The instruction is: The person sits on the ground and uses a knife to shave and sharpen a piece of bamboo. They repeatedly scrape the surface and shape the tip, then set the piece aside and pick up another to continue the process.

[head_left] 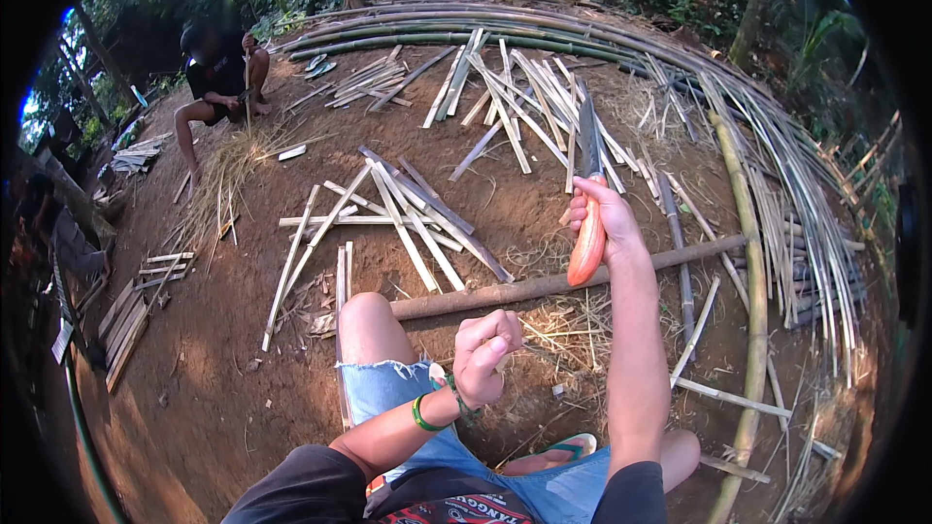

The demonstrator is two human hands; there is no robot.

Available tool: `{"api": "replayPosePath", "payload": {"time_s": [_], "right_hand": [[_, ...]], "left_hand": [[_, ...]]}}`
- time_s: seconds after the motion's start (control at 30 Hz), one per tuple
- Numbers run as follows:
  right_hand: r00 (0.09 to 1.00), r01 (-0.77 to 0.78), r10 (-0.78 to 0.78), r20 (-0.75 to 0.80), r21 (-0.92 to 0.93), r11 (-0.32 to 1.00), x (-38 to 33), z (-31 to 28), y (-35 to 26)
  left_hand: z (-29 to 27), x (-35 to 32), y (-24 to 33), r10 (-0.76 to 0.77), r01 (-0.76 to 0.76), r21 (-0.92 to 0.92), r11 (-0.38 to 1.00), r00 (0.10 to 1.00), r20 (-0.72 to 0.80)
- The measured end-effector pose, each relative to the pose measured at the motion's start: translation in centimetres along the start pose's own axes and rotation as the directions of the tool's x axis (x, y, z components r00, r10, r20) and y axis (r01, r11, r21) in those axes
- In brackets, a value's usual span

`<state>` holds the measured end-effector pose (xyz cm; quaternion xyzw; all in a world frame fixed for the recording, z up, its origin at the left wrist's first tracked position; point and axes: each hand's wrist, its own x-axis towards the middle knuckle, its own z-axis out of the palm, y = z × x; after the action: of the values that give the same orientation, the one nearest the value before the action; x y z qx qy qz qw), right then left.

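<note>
My right hand (609,218) is wrapped round the orange wooden handle of a large knife (587,250), held up in front of me. Its dark blade points away, over a pile of split bamboo strips (529,97). My left hand (485,354) is closed in a fist above my lap, with nothing showing in it. Just beyond the fist, a long bamboo pole (485,299) lies across the ground. More split strips (393,209) lie crossed on the soil past my left knee.
Long bamboo poles (466,27) line the far edge. Thin strips (777,194) and an upright-running pole (740,330) lie at the right. At the far left a person (223,73) crouches by a heap of shavings (228,170); another person (73,228) is at the left rim.
</note>
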<state>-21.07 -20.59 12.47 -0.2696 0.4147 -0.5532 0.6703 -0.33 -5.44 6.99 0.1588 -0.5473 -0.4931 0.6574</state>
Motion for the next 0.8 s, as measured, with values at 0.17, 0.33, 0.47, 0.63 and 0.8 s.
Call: {"api": "replayPosePath", "payload": {"time_s": [0.17,0.33,0.47,0.63,0.8], "right_hand": [[0.991,0.112,-0.126,-0.052,-0.211,0.971,-3.4,-0.2,2.0],[0.980,0.064,-0.144,-0.136,-0.470,0.880,-7.8,-4.5,8.8],[0.984,-0.135,0.069,-0.164,-0.437,0.889,-12.6,-7.1,13.9],[0.965,-0.251,0.198,-0.172,-0.391,0.885,-13.1,-8.5,14.7],[0.982,-0.184,0.164,-0.089,-0.300,0.936,-6.6,-5.7,8.3]], "left_hand": [[-0.8,0.3,0.6,0.001,0.001,0.035,0.999,0.998,-0.063],[0.0,0.8,0.6,-0.008,0.009,0.019,1.000,0.996,-0.084],[-0.3,0.9,0.1,-0.001,0.003,0.023,1.000,0.996,-0.090],[0.8,1.8,-0.9,0.010,-0.005,0.048,0.999,0.993,-0.116],[3.1,2.5,-1.4,-0.016,0.019,0.044,0.999,0.996,-0.082]]}}
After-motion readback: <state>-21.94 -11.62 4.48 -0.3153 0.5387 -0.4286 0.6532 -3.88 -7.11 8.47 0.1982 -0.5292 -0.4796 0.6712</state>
